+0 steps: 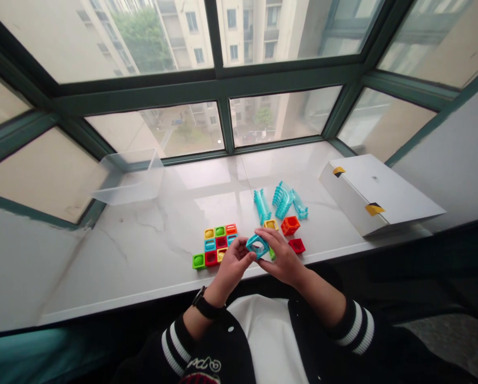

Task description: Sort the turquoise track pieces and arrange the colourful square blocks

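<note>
Between my two hands is a blue toy block (258,246) with a round opening, raised above the front of the sill. My left hand (235,262) pinches its left side, and my right hand (281,256) grips its right side. Beside my left hand lies a cluster of coloured blocks (221,242) set edge to edge in rows, partly covered by that hand. Behind and right of my right hand are a yellow block (271,224), an orange block (290,225) and a red block (297,246). A green piece below the right hand is mostly hidden.
Translucent blue track pieces (282,199) lie behind the loose blocks. A clear plastic bin (129,178) stands at the back left of the marbled sill (143,245). On the right sits a white box (382,194) with yellow-and-black tabs. Green-framed windows (223,88) border the back.
</note>
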Available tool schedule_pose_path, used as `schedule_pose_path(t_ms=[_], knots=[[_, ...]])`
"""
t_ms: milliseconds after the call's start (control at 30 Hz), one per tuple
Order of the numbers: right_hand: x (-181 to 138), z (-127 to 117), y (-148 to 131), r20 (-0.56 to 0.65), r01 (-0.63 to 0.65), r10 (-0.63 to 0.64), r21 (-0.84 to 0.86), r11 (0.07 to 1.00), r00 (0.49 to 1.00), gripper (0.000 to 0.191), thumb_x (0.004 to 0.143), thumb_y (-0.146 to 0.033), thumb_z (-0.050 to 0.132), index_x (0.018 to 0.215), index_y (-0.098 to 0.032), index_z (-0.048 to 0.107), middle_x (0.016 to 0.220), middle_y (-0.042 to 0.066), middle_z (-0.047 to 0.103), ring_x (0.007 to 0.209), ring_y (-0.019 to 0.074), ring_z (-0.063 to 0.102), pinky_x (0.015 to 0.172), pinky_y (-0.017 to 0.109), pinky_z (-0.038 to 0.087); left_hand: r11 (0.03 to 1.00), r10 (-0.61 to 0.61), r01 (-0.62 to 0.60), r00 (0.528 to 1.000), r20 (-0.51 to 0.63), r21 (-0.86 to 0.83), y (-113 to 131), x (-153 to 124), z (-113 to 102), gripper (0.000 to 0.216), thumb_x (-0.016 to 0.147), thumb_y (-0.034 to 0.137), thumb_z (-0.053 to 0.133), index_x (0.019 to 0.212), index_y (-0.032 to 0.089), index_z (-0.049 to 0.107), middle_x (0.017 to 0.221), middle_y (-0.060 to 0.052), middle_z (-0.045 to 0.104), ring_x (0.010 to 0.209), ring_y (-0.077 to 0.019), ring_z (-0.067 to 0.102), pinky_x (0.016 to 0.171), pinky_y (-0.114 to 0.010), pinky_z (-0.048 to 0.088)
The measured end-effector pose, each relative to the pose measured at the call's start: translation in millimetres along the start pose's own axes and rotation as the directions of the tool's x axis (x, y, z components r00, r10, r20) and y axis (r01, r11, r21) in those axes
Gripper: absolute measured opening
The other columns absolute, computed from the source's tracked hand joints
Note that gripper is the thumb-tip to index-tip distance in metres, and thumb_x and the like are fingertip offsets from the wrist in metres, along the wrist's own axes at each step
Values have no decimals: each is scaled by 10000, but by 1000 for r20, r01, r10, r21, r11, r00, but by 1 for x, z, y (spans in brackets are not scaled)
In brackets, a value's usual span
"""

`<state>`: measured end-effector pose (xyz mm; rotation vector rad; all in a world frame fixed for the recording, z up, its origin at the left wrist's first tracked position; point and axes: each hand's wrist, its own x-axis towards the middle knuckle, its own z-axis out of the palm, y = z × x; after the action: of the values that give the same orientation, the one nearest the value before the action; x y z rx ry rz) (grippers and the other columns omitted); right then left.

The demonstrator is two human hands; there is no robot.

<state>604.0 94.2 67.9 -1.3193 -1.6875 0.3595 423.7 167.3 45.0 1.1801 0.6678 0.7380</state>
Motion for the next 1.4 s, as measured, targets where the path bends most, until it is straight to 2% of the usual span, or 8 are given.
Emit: schedule_pose_path(t_ms=[167,333,533,700,867,967,1167,1400], knots=[[0,-20,3,-87,-17,14,-42,999,996,717,849,-237,748,1516,-272,488,1423,133,605,1359,343,579,1162,550,498,963,89,-87,996,6,254,7,0,-5,410,976,598,616,1123,218,666,1067,-92,753,1047,-260,717,973,-414,555],[-9,-55,17,-206,-90,74,-69,994,976,618,841,-265,737,1432,-255,555,1365,124,642,1298,351,615,1138,552,505,803,190,-145,982,-18,578,7,1,-26,282,1027,463,568,1099,239,722,1136,-81,758,1112,-257,697,1028,-414,523],[-40,-92,53,-406,-352,305,-44,935,862,591,877,-360,698,1436,-249,540,1382,130,642,1269,340,637,1114,542,523,680,263,-87,956,-131,728,0,8,-63,264,1010,426,548,1091,246,724,1089,-58,757,1028,-250,711,947,-397,556],[-64,-109,90,-476,-454,352,-113,884,806,600,886,-412,692,1438,-229,541,1410,142,640,1303,332,621,1160,556,472,530,359,-86,924,-131,844,-6,14,-93,223,999,374,527,1060,246,700,1082,-61,737,1068,-266,686,998,-435,535],[-81,-106,128,-464,-518,402,-153,841,789,609,871,-469,693,1401,-192,581,1400,166,651,1282,338,631,1134,542,491,269,425,-76,904,-47,960,-19,18,-115,267,992,368,522,1170,236,670,1259,-111,677,1193,-309,620,1106,-515,468],[-89,-97,150,-415,-548,443,-179,817,795,625,862,-494,689,1397,-189,587,1392,169,658,1288,342,629,1139,545,487,173,435,-25,899,-54,985,-29,20,-119,328,987,374,529,1263,227,627,1341,-134,632,1238,-332,590,1115,-546,456],[-104,-83,179,-365,-542,435,-278,793,823,630,860,-534,664,1377,-177,613,1334,177,687,1285,361,627,1132,564,489,107,429,3,902,-49,994,-40,20,-118,360,1000,389,518,1308,221,600,1389,-160,584,1333,-351,532,1141,-548,441],[-111,-79,190,-339,-512,401,-362,779,851,635,886,-539,646,1387,-150,611,1337,185,693,1266,368,632,1123,564,481,101,430,24,901,-66,995,-40,20,-114,350,994,364,521,1292,213,623,1412,-168,567,1347,-363,518,1149,-564,439]])
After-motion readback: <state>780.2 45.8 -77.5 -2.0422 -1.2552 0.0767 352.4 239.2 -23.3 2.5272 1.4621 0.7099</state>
